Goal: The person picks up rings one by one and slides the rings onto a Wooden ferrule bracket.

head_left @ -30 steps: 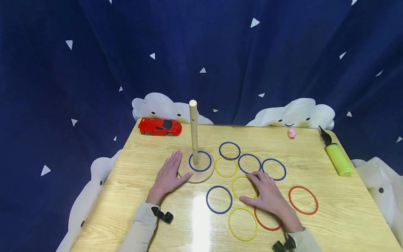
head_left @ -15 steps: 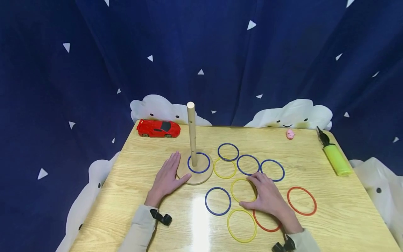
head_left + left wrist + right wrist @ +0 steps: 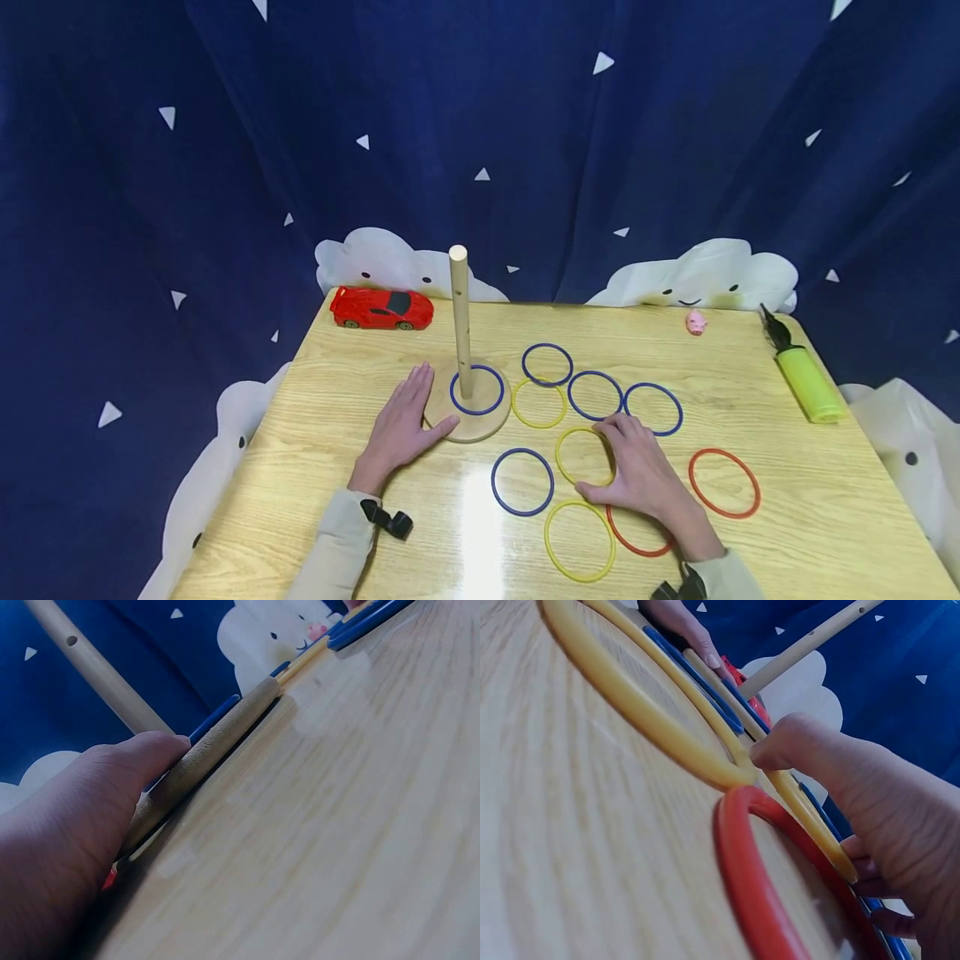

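A wooden peg [image 3: 461,325] stands upright on a round wooden base [image 3: 471,429], with one blue ring [image 3: 477,414] lying around its foot. My left hand [image 3: 401,429] rests at the base's left side, fingers straight, thumb [image 3: 161,754] lying on top of the rim. To the right, my right hand [image 3: 641,471] curls thumb and fingers about a yellow ring [image 3: 557,454], the thumb at its near edge and the fingertips at its far edge. In the right wrist view the fingers [image 3: 866,874] bend around this ring close over the table. The hand partly hides a red ring [image 3: 637,551].
Around the right hand lie another yellow ring [image 3: 546,537], a blue ring [image 3: 522,451] and a second red ring [image 3: 738,517]. Farther back, several blue rings [image 3: 595,372] and a yellow ring [image 3: 537,427] lie. A red toy car [image 3: 378,310], pink pig [image 3: 696,322] and green pump [image 3: 810,383] sit farther out.
The yellow ring at my right hand has shifted slightly to the right, and the thumb and fingertips have drawn a little closer together. My left hand stays at the base.
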Tool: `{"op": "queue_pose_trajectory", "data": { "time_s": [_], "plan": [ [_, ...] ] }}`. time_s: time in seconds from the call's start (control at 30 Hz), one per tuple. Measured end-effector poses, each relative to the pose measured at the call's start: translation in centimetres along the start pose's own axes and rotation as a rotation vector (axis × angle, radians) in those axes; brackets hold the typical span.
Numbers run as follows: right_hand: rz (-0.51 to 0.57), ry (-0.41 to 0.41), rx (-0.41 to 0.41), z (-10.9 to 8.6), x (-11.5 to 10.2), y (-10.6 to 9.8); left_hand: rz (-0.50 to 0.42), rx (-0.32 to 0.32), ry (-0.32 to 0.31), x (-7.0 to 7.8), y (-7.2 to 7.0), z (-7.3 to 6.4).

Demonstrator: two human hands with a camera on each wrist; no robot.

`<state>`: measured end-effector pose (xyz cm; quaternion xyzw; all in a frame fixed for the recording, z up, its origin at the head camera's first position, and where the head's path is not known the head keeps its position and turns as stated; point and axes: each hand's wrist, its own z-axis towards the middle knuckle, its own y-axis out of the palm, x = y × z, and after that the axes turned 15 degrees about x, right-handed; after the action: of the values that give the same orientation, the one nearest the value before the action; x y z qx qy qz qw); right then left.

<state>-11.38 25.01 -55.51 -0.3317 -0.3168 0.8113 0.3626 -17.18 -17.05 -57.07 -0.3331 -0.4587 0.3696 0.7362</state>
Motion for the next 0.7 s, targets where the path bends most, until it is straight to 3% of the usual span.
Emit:
{"op": "queue_pose_trajectory", "data": {
  "time_s": [0.43, 0.7],
  "plan": [
    [0.020, 0.016, -0.019, 0.4, -0.1, -0.9, 0.002, -0.013, -0.003, 0.0, 0.0, 0.0],
    [0.016, -0.030, -0.016, 1.8, 0.2, -2.2, 0.006, -0.014, -0.004, -0.1, 0.0, 0.1]
  ]
}}
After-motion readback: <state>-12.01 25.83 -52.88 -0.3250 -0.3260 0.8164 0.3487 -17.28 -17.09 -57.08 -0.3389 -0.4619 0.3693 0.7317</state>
